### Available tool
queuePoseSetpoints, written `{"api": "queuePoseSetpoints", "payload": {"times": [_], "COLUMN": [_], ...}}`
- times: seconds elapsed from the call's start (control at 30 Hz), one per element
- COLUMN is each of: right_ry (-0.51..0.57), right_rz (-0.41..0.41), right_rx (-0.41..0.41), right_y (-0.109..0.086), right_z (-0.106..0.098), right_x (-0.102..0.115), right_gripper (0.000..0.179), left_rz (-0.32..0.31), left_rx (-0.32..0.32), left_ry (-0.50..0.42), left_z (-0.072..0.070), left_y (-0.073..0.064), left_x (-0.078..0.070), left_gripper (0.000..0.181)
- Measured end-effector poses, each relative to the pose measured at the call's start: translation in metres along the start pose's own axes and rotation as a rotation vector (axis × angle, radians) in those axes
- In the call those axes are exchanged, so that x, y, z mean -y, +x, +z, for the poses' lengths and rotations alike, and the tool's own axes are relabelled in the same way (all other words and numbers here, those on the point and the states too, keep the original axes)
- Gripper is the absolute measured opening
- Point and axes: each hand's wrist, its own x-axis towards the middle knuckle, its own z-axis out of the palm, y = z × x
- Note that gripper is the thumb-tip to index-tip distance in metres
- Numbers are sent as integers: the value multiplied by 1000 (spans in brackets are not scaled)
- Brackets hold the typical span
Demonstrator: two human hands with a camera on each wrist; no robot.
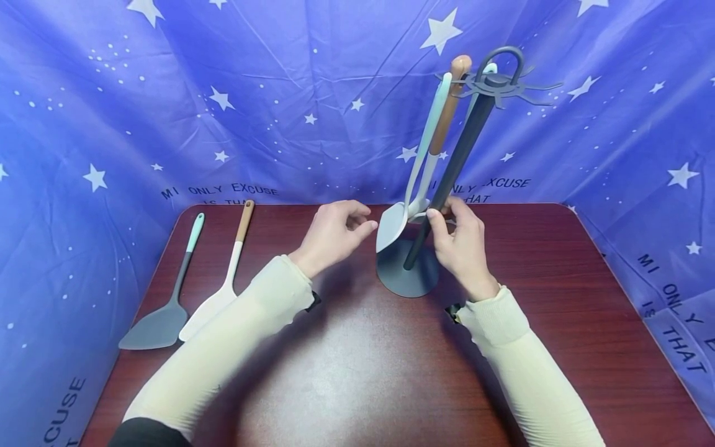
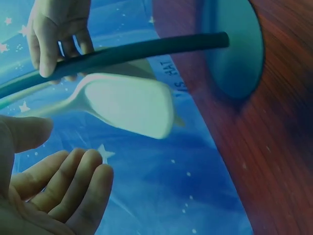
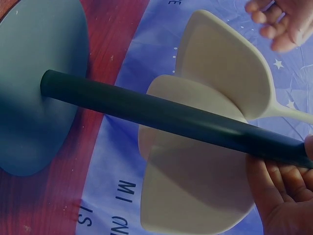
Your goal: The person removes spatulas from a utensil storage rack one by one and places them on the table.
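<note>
A dark utensil stand (image 1: pixel 463 146) has a round base (image 1: pixel 413 284) on the table and a ring of hooks at its top. My right hand (image 1: pixel 463 245) grips the lower half of its pole, thumb in front and fingers behind. From the hooks hang a pale spatula with a mint handle (image 1: pixel 433 124), a utensil with a brown handle (image 1: pixel 445 118), and another mint-handled one, mostly hidden by the pole. My left hand (image 1: pixel 335 234) is held beside the pale spatula head (image 2: pixel 129 103), its fingers loosely bent around nothing.
On the left of the dark red table (image 1: pixel 357 372) lie a grey turner with a mint handle (image 1: pixel 159 326) and a white turner with a tan handle (image 1: pixel 215 301), partly covered by my left sleeve. A blue star-patterned curtain (image 1: pixel 313 68) surrounds the table's back and sides.
</note>
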Motion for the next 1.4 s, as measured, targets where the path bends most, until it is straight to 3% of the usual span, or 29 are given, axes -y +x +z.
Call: {"api": "queuePoseSetpoints", "payload": {"times": [0.67, 1.07, 1.2, 1.4], "right_ry": [-24, -28, -26, -23], "right_rz": [-46, -54, -47, -48], "right_rx": [-8, -12, -14, -17], "right_y": [0, 1, 0, 0], "right_z": [3, 0, 0, 0], "right_x": [-2, -2, -2, -1], "right_gripper": [16, 16, 15, 15], "left_rz": [133, 175, 181, 193], "left_rx": [-192, -200, -195, -212], "left_ry": [-224, -289, -319, -290], "left_z": [28, 38, 40, 40], "left_y": [22, 42, 43, 41], "left_x": [-28, -40, -41, -41], "left_gripper": [31, 39, 34, 25]}}
